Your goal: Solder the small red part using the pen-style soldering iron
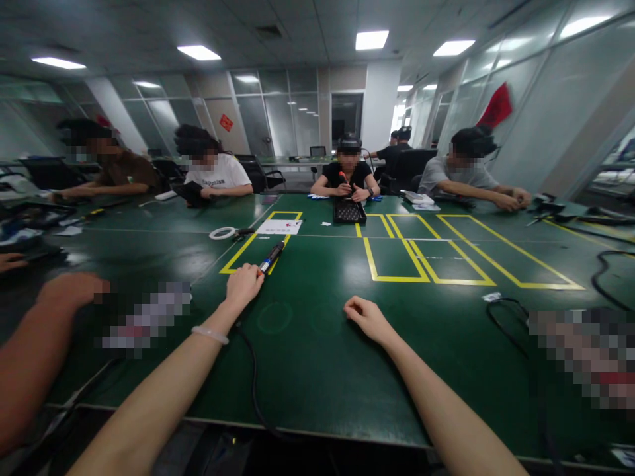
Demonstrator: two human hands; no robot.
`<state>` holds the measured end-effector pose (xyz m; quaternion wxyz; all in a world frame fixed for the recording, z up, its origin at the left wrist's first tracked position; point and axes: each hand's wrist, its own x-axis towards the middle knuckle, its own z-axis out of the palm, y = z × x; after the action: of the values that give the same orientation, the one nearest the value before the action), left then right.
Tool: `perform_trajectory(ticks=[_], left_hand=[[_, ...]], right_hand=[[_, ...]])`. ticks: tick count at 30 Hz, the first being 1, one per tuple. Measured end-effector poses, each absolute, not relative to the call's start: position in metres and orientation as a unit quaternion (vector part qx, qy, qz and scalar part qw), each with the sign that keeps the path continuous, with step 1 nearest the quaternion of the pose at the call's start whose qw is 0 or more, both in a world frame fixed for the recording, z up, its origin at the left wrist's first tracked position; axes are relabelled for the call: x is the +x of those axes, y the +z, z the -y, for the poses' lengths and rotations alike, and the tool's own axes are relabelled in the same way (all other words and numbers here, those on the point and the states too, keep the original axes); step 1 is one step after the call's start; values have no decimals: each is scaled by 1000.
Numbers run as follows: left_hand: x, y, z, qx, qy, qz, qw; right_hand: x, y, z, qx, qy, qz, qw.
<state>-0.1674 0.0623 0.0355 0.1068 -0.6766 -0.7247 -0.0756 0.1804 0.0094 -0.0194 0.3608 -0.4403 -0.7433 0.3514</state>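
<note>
My left hand [244, 285] is stretched forward over the green table, fingers closed around the near end of a dark stick-shaped tool [272, 256] with a blue and silver band. The tool points away and to the right, over a yellow-taped rectangle [233, 270]; its exact kind does not show. On the bare tabletop to the right rests my right hand [366, 316], loosely curled, with nothing visible in it. A black cable [254, 370] runs from near my left wrist to the table's front edge.
White paper [280, 227] and a coiled white cable [223, 233] lie beyond the tool. More yellow-taped rectangles [401, 279] mark the right side. Across the table, a person works over a black tray [349, 212]. Another person's arm [44, 344] reaches in at left. Black cables [510, 337] lie at right.
</note>
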Motion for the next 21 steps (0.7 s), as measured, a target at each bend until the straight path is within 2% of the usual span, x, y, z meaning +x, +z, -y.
perform_trajectory(ticks=[4, 8, 12, 16, 21], left_hand=[[-140, 38, -57, -693, -197, 693, 8], [-84, 33, -41, -724, -321, 545, -273], [-37, 26, -21, -693, -346, 443, -451], [-22, 19, -6, -679, -311, 398, -533], [-21, 14, 2, -679, -288, 389, -552]], right_hand=[[181, -18, -8, -429, 375, 737, 363], [177, -19, -8, -390, 446, 713, 376], [172, -18, -5, -338, 508, 683, 401], [169, -12, -1, -306, 533, 684, 392], [169, -12, 0, -289, 542, 685, 392]])
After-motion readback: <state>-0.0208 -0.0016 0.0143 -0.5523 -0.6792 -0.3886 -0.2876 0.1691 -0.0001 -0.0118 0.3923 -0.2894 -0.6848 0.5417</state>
